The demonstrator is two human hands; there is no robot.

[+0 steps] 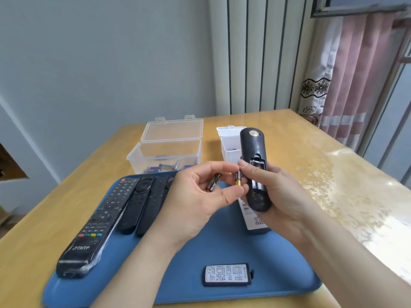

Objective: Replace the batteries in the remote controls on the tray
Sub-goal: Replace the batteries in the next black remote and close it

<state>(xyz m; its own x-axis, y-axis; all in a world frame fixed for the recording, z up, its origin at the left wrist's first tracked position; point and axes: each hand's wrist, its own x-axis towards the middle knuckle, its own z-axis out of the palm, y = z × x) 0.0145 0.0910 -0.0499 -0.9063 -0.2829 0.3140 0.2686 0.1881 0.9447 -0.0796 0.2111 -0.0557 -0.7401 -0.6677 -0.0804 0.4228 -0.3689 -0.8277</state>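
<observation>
Our right hand [278, 192] clamps the remote [252, 143] back-up, baring its compartment [258, 175]; our left hand [198, 196] pinches two batteries [214, 182] in its fingers [222, 168] alongside, for swapping.

Left hand [200, 196] and right hand [278, 192]: both bare. Forearms [138, 263] bare right up to the frame edge, left one at 7 o'clock, right one at 4 o'clock. Clothing: cannot tell, out of frame.

Glossy wooden table [289, 138], clear plastic box [165, 153], matt blue tray [222, 241]
</observation>
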